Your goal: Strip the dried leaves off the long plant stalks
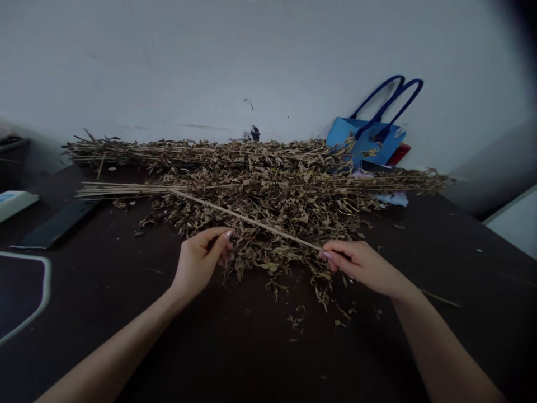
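Note:
My right hand (350,260) pinches the near end of a long, thin, pale dried stalk (251,221). From there the stalk slants up and left across a heap of crumpled dry brown leaves (272,201). My left hand (205,257) is at the near left edge of the heap, thumb and forefinger pressed together; whatever is between them is too small to make out. Beyond the left hand, a bundle of bare stalks (121,190) sticks out of the heap to the left.
Leafy dried stems (201,151) lie along the wall at the back. A blue bag (364,137) with dark handles leans at the back right. On the left of the dark table (210,358) are a flat black slab (61,224) and a white box-like object (17,204).

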Available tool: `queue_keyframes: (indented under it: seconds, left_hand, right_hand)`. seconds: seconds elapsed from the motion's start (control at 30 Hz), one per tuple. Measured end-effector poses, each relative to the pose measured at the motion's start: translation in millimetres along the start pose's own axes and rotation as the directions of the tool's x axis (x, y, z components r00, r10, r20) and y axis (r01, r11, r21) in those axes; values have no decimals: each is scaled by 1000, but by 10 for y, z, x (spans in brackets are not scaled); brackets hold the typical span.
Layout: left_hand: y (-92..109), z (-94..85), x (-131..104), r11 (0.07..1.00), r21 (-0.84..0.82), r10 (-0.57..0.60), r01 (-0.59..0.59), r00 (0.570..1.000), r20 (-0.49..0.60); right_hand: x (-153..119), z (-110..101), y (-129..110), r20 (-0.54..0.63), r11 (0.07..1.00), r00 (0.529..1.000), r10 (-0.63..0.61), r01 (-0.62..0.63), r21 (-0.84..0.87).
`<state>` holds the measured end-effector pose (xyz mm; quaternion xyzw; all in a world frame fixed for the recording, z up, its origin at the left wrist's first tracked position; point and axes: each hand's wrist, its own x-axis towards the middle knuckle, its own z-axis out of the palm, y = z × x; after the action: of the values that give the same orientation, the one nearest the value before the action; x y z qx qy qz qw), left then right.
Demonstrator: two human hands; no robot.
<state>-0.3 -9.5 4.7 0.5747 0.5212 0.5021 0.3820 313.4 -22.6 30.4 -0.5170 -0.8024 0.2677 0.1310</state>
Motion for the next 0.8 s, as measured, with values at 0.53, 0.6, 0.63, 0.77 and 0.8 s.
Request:
queue_keyframes:
  seconds: [0.53, 0.6, 0.63, 0.77, 0.8]
  left_hand:
    - [97, 128, -154, 955, -196, -160, 224, 942, 295]
    - [84, 135, -155, 939, -242, -170, 246, 940, 295]
    - [76, 136, -152, 929, -268, -174, 256, 940, 293]
    - [56, 133, -145, 894, -342, -182, 289, 932, 313]
    - [53, 134, -144, 888, -354, -182, 292, 932, 314]
  right_hand:
    - [-10, 394, -311, -239, 969, 950, -199, 155, -192]
    - [-9, 405, -301, -245, 962, 943, -223, 172, -213]
    - [-8, 409, -296, -251, 958, 939, -235, 180, -222]
    - [0, 433, -293, -278, 948, 924, -262, 193, -251]
    - [1, 444, -295, -275, 947, 925, -262, 191, -258]
